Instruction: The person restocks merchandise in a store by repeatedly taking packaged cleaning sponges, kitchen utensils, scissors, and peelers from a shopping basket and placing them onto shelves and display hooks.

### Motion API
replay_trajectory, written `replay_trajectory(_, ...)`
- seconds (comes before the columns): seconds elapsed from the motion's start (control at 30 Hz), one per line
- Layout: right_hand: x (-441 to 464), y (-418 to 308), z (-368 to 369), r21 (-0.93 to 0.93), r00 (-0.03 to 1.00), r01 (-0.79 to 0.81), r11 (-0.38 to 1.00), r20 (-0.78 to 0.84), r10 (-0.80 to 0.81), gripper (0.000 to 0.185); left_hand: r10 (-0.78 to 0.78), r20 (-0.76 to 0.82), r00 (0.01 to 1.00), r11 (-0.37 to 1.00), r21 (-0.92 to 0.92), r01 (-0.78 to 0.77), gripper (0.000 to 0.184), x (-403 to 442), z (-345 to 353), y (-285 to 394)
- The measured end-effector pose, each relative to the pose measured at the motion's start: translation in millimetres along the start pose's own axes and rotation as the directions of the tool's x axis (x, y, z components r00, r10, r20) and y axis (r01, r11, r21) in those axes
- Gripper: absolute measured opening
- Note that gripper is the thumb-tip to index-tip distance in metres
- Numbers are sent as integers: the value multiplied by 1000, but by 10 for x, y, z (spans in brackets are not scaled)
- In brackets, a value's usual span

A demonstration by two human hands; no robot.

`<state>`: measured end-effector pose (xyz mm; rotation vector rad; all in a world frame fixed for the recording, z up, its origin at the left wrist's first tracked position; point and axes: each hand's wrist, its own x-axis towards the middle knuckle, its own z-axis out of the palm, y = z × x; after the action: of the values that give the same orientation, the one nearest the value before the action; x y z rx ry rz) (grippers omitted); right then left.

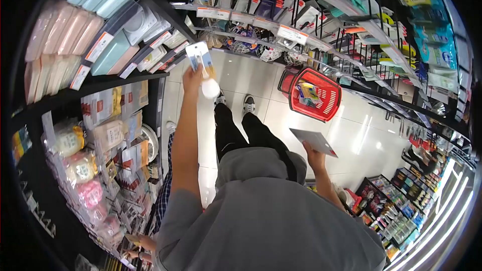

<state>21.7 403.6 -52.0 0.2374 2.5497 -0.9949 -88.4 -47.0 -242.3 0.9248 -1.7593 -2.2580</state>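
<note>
My left hand (192,78) pinches the carded white item (211,89) beside the black shelf (131,81), likely light and best held by its stiff-looking card, while my right hand (315,157) grips a thin, flat pack (310,139).

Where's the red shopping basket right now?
In the head view, the red shopping basket sits on the tiled floor, right of your black-and-white shoes and just beyond your right hand.
</note>
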Motion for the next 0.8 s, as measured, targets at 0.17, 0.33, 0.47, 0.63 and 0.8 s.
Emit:
replay_trajectory(0.17, -233, -444, 222, -15, 995, 41, 999, -94, -43, 23, 67, -36, 997, 997, 31, -66, 27, 1246, 81, -60)
replay_trajectory(0.33, -324, -706, 413, 62, 1000, -24, 998, -15, 25, 26, 277, 88, 957, 961, -31, -275, 23, 1690, 227, 212)
replay_trajectory(0.47, -364, -801, 502, 51, 997, -74, 996, -31, 76, 26, 259, 186, 948, 964, -108, -242, 20, 1741, 314, 486)
replay_trajectory(0.63, -348, -970, 532, 4, 999, -48, 999, -20, 48, 27, 262, 148, 954, 965, -39, -260, 18, 1733, 394, 511)
replay_trajectory(0.8, -383, -1036, 588, 103, 979, -204, 973, 44, 201, 30, 306, 115, 945, 951, -89, -297, 14, 1697, 444, 536)
